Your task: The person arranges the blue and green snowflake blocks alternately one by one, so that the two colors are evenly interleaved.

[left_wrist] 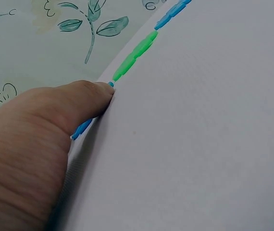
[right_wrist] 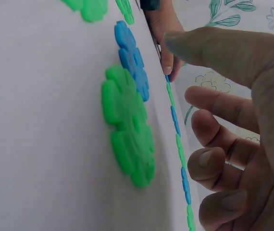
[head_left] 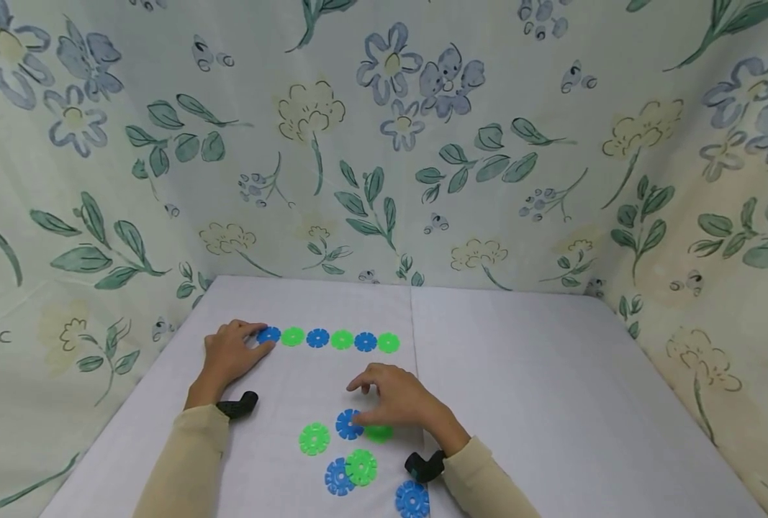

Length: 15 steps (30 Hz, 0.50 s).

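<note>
Reference: the row of six discs (head_left: pixel 333 339) on the white table (head_left: pixel 526 374); all positions are given from this row. Its colours alternate, blue at the left end, green at the right.

The left hand (head_left: pixel 233 352) is at the row's left end, pinching the rim of the end blue disc (head_left: pixel 268 336) between thumb and fingers. The right hand (head_left: pixel 399 397) is on the near side of the row, thumb held apart from loosely bent fingers, nothing in the grasp. It hovers over a loose blue disc (head_left: pixel 345 426) and a partly covered green disc (head_left: pixel 378 434); no contact is visible.

Nearer still from the row lie a single green disc (head_left: pixel 314 439), an overlapping green and blue pair (head_left: pixel 360 467) and a further blue disc (head_left: pixel 412 499).

Recommended practice: hold the end disc by its rim, keep it flat, and bring its centre hole in line with the others. Adjust with light pressure so that the neighbouring disc is not displaced.

Orientation: the discs are round and notched, so none points any way or has a long axis in its plane. The row's long axis runs left to right, roughly parallel to the table's far edge.
</note>
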Available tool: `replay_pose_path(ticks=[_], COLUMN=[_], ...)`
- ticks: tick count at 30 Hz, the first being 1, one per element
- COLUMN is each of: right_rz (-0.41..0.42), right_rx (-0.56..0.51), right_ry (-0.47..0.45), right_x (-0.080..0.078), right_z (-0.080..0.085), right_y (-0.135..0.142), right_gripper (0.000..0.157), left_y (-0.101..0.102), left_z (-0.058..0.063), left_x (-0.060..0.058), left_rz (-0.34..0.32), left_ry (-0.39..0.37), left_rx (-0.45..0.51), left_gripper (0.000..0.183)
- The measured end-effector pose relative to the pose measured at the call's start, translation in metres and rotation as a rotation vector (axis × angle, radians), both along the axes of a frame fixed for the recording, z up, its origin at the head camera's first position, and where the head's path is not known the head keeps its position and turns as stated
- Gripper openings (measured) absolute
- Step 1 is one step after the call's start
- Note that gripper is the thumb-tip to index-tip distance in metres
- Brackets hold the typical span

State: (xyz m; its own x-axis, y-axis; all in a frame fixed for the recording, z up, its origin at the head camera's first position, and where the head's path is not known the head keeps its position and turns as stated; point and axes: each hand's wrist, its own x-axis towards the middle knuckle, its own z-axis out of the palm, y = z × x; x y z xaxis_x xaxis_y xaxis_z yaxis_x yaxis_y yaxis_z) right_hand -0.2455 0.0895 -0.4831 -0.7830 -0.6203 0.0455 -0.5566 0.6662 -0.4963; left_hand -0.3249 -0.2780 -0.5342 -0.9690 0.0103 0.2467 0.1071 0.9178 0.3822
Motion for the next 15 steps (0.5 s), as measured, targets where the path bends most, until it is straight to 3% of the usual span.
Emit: replay_pose_path(ticks=[15], right_rz=[0.071], right_rx=[0.092], right_ry=[0.037], right_x=[0.002], right_z=[-0.0038], right_y=[-0.0026], right_gripper=[0.058], left_y=[-0.0007], left_z=[-0.002], left_x=[-0.0003], left_rz=[-0.005], left_ry=[0.015], left_rx=[-0.003], left_gripper=[0.059])
